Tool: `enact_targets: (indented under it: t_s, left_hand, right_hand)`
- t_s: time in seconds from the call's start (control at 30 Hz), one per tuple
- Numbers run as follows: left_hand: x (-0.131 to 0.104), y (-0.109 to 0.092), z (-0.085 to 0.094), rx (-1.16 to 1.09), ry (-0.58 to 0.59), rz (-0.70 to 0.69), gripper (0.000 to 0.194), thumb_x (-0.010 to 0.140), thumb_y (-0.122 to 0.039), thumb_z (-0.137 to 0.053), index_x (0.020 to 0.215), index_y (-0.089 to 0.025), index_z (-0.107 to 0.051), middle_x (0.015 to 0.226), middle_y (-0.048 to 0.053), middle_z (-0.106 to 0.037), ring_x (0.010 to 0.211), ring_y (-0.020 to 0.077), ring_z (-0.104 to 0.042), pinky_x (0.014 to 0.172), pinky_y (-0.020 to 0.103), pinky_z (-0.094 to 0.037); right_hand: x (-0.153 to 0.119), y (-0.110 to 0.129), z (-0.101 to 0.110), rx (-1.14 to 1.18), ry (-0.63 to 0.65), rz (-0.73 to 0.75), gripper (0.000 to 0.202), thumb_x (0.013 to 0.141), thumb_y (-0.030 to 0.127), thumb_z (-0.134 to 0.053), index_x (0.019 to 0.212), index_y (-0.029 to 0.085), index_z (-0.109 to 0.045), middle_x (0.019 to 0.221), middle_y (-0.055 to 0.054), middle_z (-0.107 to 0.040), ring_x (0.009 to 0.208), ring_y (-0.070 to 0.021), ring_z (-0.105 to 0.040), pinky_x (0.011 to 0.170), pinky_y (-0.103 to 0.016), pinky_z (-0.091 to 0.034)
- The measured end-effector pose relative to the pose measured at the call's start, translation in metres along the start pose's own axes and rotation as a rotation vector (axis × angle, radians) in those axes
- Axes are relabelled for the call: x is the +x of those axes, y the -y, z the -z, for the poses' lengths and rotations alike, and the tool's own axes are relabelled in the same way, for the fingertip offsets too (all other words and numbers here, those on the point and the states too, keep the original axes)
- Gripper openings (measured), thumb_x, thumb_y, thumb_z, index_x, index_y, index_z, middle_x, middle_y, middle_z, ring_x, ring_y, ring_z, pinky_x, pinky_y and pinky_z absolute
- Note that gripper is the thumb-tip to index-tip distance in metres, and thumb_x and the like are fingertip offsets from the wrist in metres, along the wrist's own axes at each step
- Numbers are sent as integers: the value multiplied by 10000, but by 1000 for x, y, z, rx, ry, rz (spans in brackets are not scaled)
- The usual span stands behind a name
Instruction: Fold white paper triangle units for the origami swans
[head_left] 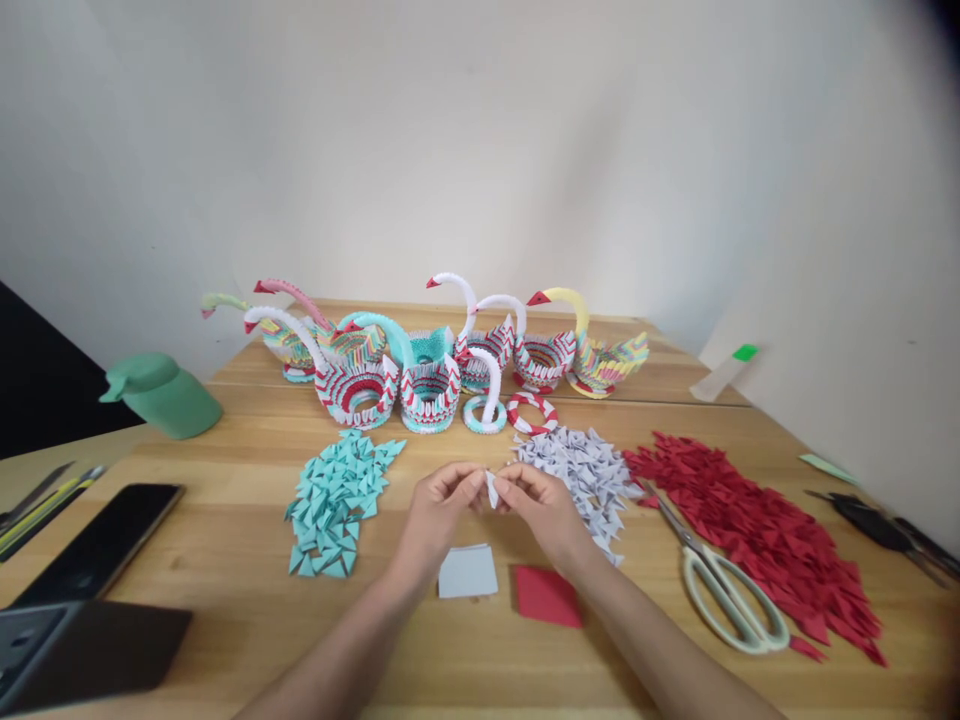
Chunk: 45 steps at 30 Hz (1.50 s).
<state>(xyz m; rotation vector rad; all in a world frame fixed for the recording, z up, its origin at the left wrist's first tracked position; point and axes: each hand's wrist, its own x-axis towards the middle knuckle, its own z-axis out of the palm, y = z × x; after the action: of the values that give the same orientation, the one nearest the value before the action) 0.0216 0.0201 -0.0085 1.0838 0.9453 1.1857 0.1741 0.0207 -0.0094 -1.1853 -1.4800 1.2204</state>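
Between my fingertips is a small folded piece of white paper (492, 489), held above the middle of the wooden table. My left hand (448, 498) pinches its left side, and my right hand (541, 500) pinches its right side. Just below my hands lie a stack of white paper slips (468, 572) and a stack of red paper slips (548, 597). A heap of white-grey folded paper triangles (581, 465) sits beyond my right hand, partly hidden by it. To the left of my left hand is a heap of turquoise folded triangles (334, 510).
Several folded-paper swans (431, 392) stand at the back, with a red-and-white paper ring (533, 413) before them. Rightward are red triangles (750, 520), scissors (724, 585) and black-handled tools (874, 522). Leftward are a phone (101, 540), a green container (161, 395) and a dark box-like object (112, 645).
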Motion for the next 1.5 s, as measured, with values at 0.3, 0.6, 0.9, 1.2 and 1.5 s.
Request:
enact_targets:
  t_s: [0.3, 0.6, 0.9, 1.2, 1.5]
  left_hand:
    - [-1, 9, -4, 106, 91, 50, 300, 663, -390, -695, 672, -143, -526, 606, -25, -506, 551, 89, -440, 546, 207, -354]
    - [-5, 0, 0, 520, -37, -177, 149, 815, -276, -552, 775, -167, -647, 747, 33, -658, 678, 154, -561, 645, 244, -401]
    - [-8, -6, 5, 710, -122, -473, 138, 811, -245, -597, 857, -244, -727, 751, 37, -701, 706, 201, -597, 703, 291, -388]
    - [-11, -14, 3, 687, -94, -437, 147, 810, -249, -587, 728, -213, -703, 684, 32, -675, 668, 185, -574, 687, 276, -378]
    - [-5, -7, 3, 336, -63, -120, 208, 782, -312, -576, 652, -154, -620, 620, 14, -612, 628, 150, -541, 624, 231, -407]
  right_hand:
    - [-1, 2, 1, 43, -97, -8, 248, 792, 422, -604, 758, 176, -600, 671, 9, -575, 651, -141, -527, 638, -245, -416]
    - [1, -3, 3, 100, -62, -5, 220, 797, 391, -617, 810, 172, -611, 694, 10, -581, 679, -134, -525, 663, -244, -401]
    - [0, 1, 4, 116, 20, -12, 234, 797, 401, -610, 772, 171, -575, 672, 8, -567, 641, -127, -505, 619, -238, -389]
    - [-1, 5, 4, 104, 30, 4, 269, 771, 436, -630, 792, 170, -600, 668, 3, -574, 639, -133, -501, 611, -240, -370]
    - [-3, 4, 4, -42, 10, 71, 246, 824, 419, -557, 764, 181, -577, 658, 14, -531, 632, -131, -473, 592, -235, -359]
